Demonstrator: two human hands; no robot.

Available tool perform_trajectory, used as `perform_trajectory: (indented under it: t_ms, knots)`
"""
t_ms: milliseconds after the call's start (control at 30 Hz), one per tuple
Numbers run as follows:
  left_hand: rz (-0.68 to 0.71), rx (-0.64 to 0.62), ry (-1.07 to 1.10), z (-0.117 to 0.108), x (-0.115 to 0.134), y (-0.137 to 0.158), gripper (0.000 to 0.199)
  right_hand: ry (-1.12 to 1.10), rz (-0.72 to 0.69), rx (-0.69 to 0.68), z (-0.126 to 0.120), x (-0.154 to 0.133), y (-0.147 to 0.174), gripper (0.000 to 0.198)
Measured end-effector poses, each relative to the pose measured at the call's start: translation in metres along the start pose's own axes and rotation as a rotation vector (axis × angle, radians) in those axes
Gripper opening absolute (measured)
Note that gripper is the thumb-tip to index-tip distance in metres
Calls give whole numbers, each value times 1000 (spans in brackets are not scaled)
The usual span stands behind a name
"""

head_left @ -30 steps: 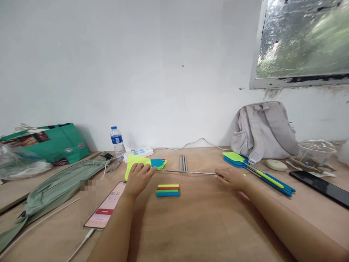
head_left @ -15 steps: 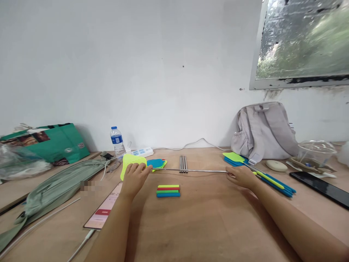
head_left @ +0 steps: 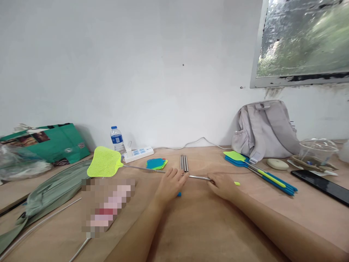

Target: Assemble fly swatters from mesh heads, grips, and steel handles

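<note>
A yellow-green fly swatter lies stretched sideways between my hands, its perforated head [head_left: 104, 162] out to the left and its metal rod [head_left: 141, 168] telescoped long. My left hand [head_left: 171, 185] is closed around the middle of the rod. Farther right, my right hand [head_left: 223, 186] grips the rod near the handle, whose yellow-green end [head_left: 237, 183] pokes out past it. Under my left hand only the tip of a blue handle [head_left: 179, 194] shows. Beyond it stand several short metal rods [head_left: 184, 163] side by side, and a stack of loose swatter heads [head_left: 156, 163] lies to their left.
Several swatters [head_left: 268, 179] with blue and yellow-green handles lie at right, before a grey backpack [head_left: 268, 131]. A black phone [head_left: 321, 187], white case [head_left: 277, 164] and plastic cup [head_left: 316, 153] are farther right. At left are a power strip [head_left: 139, 154], bottle [head_left: 117, 139] and green bag [head_left: 60, 143].
My left hand has moved right from beside the swatter head to mid-rod, covering most of the coloured handles. My right hand has shifted left; the swatter head now sits farther left.
</note>
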State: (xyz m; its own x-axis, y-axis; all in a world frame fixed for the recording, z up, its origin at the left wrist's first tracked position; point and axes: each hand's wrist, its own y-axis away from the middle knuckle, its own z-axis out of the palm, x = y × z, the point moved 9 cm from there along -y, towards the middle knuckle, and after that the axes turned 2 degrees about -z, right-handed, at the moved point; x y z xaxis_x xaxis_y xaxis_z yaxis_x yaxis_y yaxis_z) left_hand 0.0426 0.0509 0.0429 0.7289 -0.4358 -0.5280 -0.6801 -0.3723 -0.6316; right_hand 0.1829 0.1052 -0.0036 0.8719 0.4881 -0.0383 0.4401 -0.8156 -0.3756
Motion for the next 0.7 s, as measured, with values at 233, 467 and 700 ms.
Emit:
perform_trajectory:
  t_ms: [233, 467, 700]
  knots:
    - [138, 23, -75, -6, 4, 5, 25, 91, -111, -31, 2, -11, -1, 19]
    - [117, -4, -125, -5, -14, 11, 24, 206, -166, 25, -7, 13, 1, 21]
    - [100, -1, -135, -9, -27, 16, 24, 278, -209, 109, -17, 37, 5, 19]
